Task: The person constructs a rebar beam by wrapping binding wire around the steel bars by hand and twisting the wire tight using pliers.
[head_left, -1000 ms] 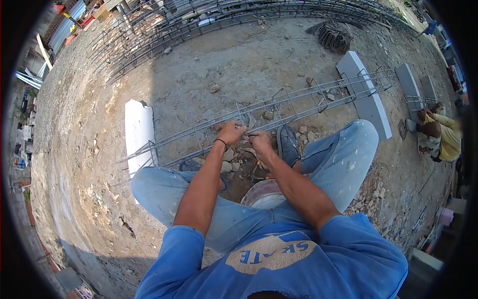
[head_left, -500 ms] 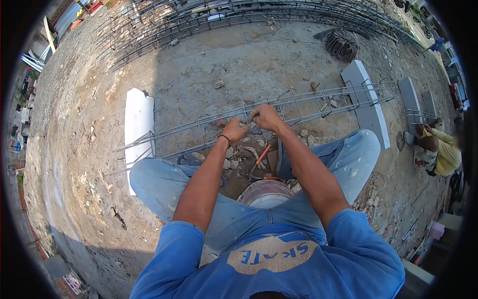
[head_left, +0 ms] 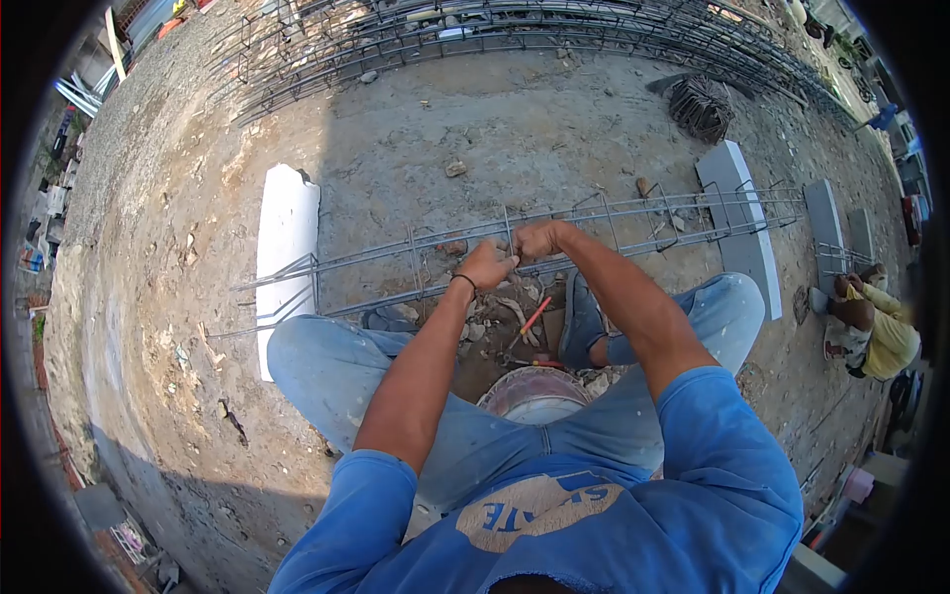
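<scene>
A long rebar cage [head_left: 633,210] with square stirrups lies across in front of my knees. My left hand [head_left: 487,264] is closed in a pinch at one stirrup by the near bars. Right against it, my right hand [head_left: 539,240] has its fingers curled closed at the same stirrup. Whatever is between the fingers is too small to make out. Pincers with red-orange handles [head_left: 535,315] lie on the ground below my hands, between my feet.
A white block [head_left: 287,247] props the cage's left end, a grey block [head_left: 737,213] its right. Under me is a round bucket [head_left: 534,389]. More rebar cages [head_left: 475,45] and a wire bundle [head_left: 700,107] lie beyond. A person in yellow [head_left: 886,332] crouches at right.
My hands have come together at the stirrup, the right one moving in beside the left. The view has shifted slightly. The pincers stay on the ground.
</scene>
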A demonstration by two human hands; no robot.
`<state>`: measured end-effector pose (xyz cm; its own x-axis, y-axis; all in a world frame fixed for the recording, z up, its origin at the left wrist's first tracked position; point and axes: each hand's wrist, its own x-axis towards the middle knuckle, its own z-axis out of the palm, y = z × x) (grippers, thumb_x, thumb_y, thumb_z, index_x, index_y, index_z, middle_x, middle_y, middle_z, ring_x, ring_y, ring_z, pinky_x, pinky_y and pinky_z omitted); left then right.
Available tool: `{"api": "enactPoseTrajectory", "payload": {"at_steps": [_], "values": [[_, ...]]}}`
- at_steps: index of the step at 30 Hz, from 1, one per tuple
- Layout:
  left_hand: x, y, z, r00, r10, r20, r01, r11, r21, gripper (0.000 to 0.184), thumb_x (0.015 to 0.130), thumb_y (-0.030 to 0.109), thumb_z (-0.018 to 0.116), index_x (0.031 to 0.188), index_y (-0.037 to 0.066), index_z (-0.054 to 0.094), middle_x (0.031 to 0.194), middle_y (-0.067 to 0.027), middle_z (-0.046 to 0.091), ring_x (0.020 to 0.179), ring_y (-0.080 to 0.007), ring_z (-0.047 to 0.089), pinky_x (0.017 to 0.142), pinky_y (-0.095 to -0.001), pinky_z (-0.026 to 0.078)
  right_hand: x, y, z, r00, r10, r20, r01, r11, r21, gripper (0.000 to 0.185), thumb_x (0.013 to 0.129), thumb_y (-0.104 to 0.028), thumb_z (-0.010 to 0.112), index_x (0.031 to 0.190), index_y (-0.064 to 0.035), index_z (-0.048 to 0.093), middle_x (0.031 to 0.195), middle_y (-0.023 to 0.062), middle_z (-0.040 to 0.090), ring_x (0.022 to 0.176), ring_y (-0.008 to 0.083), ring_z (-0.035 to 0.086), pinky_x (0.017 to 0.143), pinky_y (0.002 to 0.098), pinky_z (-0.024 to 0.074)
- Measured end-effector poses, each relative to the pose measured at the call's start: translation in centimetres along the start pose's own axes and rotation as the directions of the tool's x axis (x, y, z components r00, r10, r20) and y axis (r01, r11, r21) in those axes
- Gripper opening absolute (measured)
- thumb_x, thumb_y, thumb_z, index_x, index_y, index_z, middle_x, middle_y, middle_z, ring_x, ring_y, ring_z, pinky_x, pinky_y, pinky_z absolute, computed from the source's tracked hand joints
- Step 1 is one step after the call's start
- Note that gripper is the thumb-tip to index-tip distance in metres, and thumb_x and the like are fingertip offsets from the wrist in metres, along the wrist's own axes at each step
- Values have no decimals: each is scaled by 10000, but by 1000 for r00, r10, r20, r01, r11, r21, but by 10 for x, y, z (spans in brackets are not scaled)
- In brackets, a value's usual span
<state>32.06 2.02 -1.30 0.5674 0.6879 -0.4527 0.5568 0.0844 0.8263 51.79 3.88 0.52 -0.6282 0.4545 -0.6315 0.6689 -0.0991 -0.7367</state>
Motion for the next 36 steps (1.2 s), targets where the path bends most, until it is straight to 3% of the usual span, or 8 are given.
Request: {"api": "enactPoseTrajectory", "payload": {"at_steps": [6, 12, 14, 24, 29, 30, 32, 36], "values": [[4, -10, 5, 999, -3, -48, 3, 1000, 3, 544, 853, 349, 714, 1222, -29, 581, 1190, -245, 645, 1100, -342, 635, 929, -411, 486, 12, 40, 0, 970, -238, 49, 240, 969, -60, 219, 752, -90, 667, 935, 18, 723, 677, 24, 631, 612, 135, 481, 583, 369, 408], [-2, 1, -1, 998, 18, -57, -16, 999, 41, 515, 860, 321, 720, 1196, -46, 585, 1094, -219, 686, 1042, -311, 660, 886, -393, 501, -9, 28, 22, 836, -437, -333, 324, 882, -343, 188, 765, -77, 643, 923, -26, 732, 781, 168, 695, 742, 305, 665, 682, 421, 488], [-7, 13, -5, 999, -10, -36, 10, 1000, 18, 486, 872, 291, 718, 1200, -40, 579, 1059, -204, 687, 978, -274, 659, 835, -386, 506, -27, 1, 25, 819, -347, -457, 157, 902, -402, 157, 751, -55, 641, 876, -32, 733, 844, 227, 686, 870, 409, 662, 745, 459, 510], [-10, 21, -10, 997, -22, 70, 25, 999, -46, 279, 926, 256, 659, 1002, -9, 705, 814, -109, 708, 686, -168, 592, 618, -363, 476, -35, -29, 67, 649, -231, -725, -124, 908, -400, 139, 697, -55, 635, 803, -7, 713, 759, 239, 656, 762, 438, 632, 691, 509, 496], [-5, 18, -6, 996, -77, 42, 78, 997, -27, 281, 894, 258, 669, 965, -5, 738, 781, -117, 704, 672, -195, 607, 621, -387, 478, -42, -67, 118, 332, 89, -939, -158, 987, 38, 169, 697, -85, 690, 832, 7, 732, 789, 267, 654, 788, 447, 638, 710, 497, 506], [-12, 28, -8, 983, -182, 37, 185, 981, -63, 303, 866, 258, 681, 968, -22, 739, 825, -156, 720, 746, -231, 663, 685, -403, 508, -40, -70, 135, 339, 87, -937, -165, 986, 32, 169, 697, -85, 690, 832, 7, 732, 789, 267, 654, 788, 447, 638, 710, 497, 506], [-4, 21, -4, 987, -160, 21, 160, 987, -12, 287, 888, 259, 671, 991, 1, 743, 781, -123, 696, 650, -198, 597, 604, -387, 470, -31, -73, 162, 111, -58, -992, -272, 958, -87, 264, 744, -103, 659, 972, 11, 727, 822, 202, 632, 819, 388, 607, 710, 470, 473], [7, 6, 2, 991, -131, 21, 131, 991, -5, 265, 914, 257, 656, 980, 15, 742, 705, -96, 648, 556, -169, 535, 513, -365, 427, -28, -86, 173, 180, -233, -956, -608, 737, -295, 276, 812, -126, 596, 1041, 0, 686, 870, 160, 605, 840, 358, 600, 713, 451, 454]]}}
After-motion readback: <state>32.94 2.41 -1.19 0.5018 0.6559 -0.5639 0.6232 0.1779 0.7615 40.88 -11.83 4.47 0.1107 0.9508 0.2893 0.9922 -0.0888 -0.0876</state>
